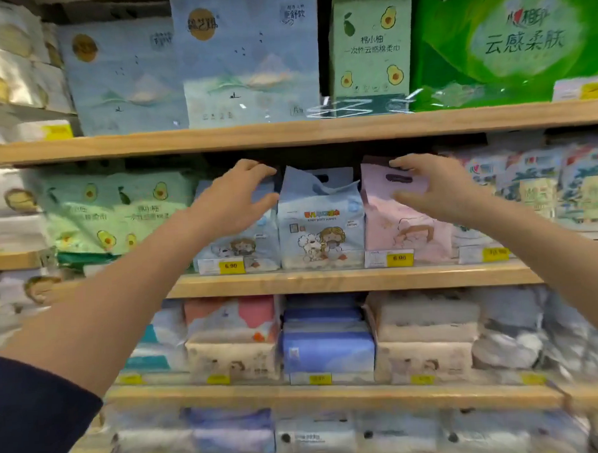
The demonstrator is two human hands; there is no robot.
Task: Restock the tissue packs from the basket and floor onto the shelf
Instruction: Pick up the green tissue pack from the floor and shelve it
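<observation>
On the middle wooden shelf (pixel 327 280) stand three baby wipe packs side by side. A blue pack (pixel 321 225) with a cartoon child is in the centre, untouched. My left hand (pixel 238 198) grips the top of the blue pack (pixel 243 249) to its left, thumb in front and fingers over the top. My right hand (pixel 433 189) holds the handle flap of the pink pack (pixel 404 228) on the right. All three packs are upright. No basket or floor is in view.
Green avocado-print packs (pixel 119 213) fill the shelf to the left, patterned packs (pixel 546 188) to the right. Large blue (pixel 246 61) and green (pixel 509 42) packs stand on the shelf above. Stacked flat tissue packs (pixel 327 348) fill the shelves below. Yellow price tags (pixel 231 266) line the shelf edges.
</observation>
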